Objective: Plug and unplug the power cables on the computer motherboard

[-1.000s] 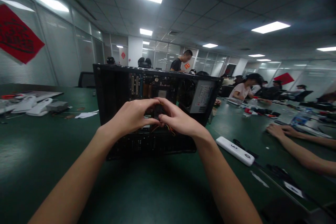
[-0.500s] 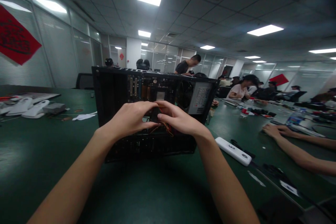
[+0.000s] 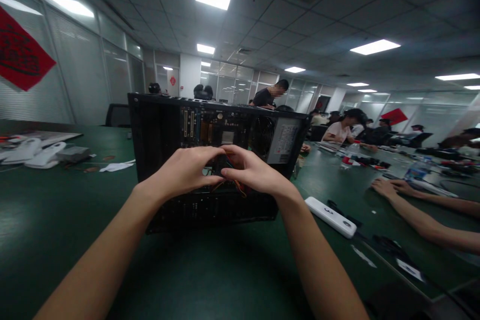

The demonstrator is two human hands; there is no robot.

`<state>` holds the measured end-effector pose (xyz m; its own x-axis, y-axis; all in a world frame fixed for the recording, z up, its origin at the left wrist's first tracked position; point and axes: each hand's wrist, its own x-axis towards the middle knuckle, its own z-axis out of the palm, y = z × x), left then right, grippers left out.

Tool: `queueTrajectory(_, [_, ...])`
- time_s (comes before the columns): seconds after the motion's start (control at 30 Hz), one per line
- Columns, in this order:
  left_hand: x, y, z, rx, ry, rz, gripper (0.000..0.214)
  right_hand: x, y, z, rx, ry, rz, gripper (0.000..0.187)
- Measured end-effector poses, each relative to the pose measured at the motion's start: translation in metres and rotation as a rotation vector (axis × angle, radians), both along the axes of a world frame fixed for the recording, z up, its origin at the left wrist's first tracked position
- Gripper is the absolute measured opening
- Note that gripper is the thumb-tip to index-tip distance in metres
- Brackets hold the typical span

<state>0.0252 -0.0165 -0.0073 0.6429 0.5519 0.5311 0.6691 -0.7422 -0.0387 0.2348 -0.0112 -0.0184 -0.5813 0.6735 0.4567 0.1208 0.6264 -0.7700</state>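
An open black computer case (image 3: 157,130) stands on the green table (image 3: 56,220) in front of me, its motherboard and a power supply (image 3: 287,142) showing inside. Both my hands reach into it. My left hand (image 3: 183,170) and my right hand (image 3: 249,170) meet at the middle, fingers curled and pinched round a dark part with orange and red wires (image 3: 234,185) trailing below it. What exactly they grip is hidden by the fingers.
A white power strip (image 3: 330,216) lies right of the case. Another person's forearms (image 3: 420,215) rest on the table at the right. White devices (image 3: 35,155) and papers lie far left. Several people sit at the far tables.
My hands stay pinched together inside the case; the fingers have shifted only slightly. The view has drifted a little, with the case sitting slightly further left.
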Motion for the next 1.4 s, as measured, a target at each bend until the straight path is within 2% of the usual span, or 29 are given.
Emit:
queueTrajectory(0.33, [-0.004,0.003,-0.002,0.063,0.027,0.004,0.053,-0.005,0.005,-0.005,0.081,-0.019,-0.033,0.047])
queueTrajectory(0.63, [0.006,0.004,-0.007,0.088,0.073,0.077,0.055,-0.006,0.011,-0.011,0.157,-0.033,-0.159,0.055])
queueTrajectory(0.77, [0.001,0.005,-0.005,0.089,0.101,0.05,0.056,0.005,0.012,-0.007,0.226,-0.089,-0.107,0.051])
queueTrajectory(0.83, [-0.004,0.006,-0.004,0.087,0.102,0.055,0.056,0.015,0.017,-0.007,0.327,-0.158,-0.145,0.043])
queueTrajectory(0.97, [-0.011,0.01,-0.005,0.043,0.078,0.064,0.056,0.026,0.035,-0.02,0.712,-0.248,-0.445,0.044])
queueTrajectory(1.0, [-0.013,0.011,-0.006,0.027,0.07,0.053,0.056,0.026,0.039,-0.025,0.801,-0.267,-0.47,0.044])
queueTrajectory(1.07, [-0.014,0.014,-0.007,0.002,0.058,0.026,0.057,0.022,0.045,-0.035,0.929,-0.309,-0.426,0.039])
queueTrajectory(1.2, [-0.015,0.02,-0.01,-0.026,0.05,0.0,0.057,0.01,0.048,-0.046,0.984,-0.342,-0.302,0.036])
queueTrajectory(1.4, [-0.008,0.029,-0.014,0.086,-0.038,0.061,0.047,0.008,0.047,-0.045,0.972,-0.359,-0.346,0.036])
